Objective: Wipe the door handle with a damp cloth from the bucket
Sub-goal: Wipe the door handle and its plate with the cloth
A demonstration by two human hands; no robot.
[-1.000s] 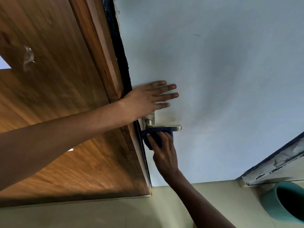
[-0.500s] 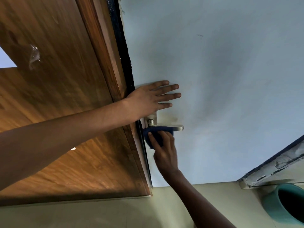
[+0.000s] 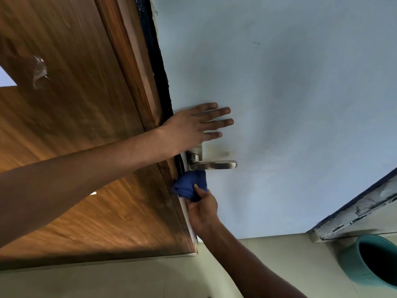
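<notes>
Below the handle (image 3: 213,164), our right hand (image 3: 202,209) grips the blue cloth (image 3: 190,184) against the door (image 3: 279,104) edge; our left hand (image 3: 193,127) lies flat, fingers spread, above it. Bucket (image 3: 352,265) at lower right.

Left hand (image 3: 193,127) flat, fingers spread, on pale blue door (image 3: 279,104), just above brushed-metal lever handle (image 3: 213,164). Right hand (image 3: 203,209) below handle, bunching dark blue cloth (image 3: 190,186) against door edge, just under lever. Teal round bucket (image 3: 352,267) well right of right hand.
</notes>
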